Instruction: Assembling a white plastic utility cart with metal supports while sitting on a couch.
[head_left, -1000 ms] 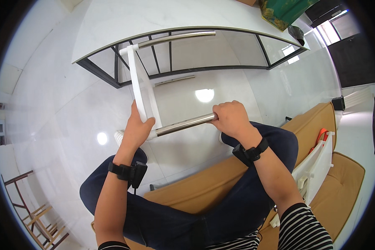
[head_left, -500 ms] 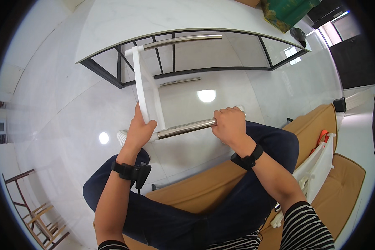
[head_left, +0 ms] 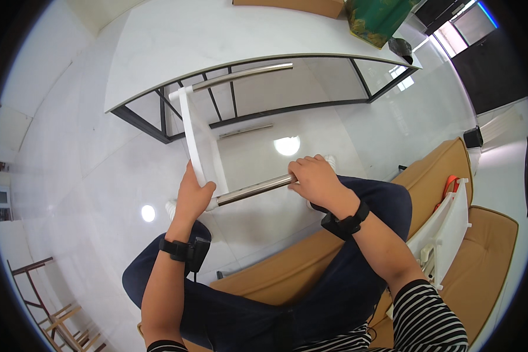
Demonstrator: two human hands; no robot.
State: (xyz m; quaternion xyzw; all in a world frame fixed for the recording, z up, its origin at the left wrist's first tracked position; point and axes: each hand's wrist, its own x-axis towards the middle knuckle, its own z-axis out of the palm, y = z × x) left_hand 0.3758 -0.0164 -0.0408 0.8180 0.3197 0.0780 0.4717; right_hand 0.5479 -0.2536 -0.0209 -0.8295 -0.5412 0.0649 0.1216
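Note:
Above my lap I hold a white flat panel (head_left: 194,138) with shiny metal tubes fitted at two of its corners. My left hand (head_left: 192,195) is closed on the panel's near edge, thumb on the side facing me. The near metal tube (head_left: 256,189) runs rightward from that corner, with a few small dark holes along it. Around its free right end my right hand (head_left: 321,180) is closed, covering the tip. The far metal tube (head_left: 246,75) sticks out from the panel's other corner, its end untouched.
Ahead stands a white-topped table (head_left: 217,35) with a black frame, bearing a green bag (head_left: 374,23), a cardboard box (head_left: 293,4) and a black bag (head_left: 400,50). On the tan sofa (head_left: 490,246) at right lies another white panel (head_left: 453,234). Wooden furniture (head_left: 61,320) stands at lower left.
My view has tilted slightly. My right hand has turned on the tube's end, its fingers less tightly wrapped than before. My left hand keeps its hold on the panel.

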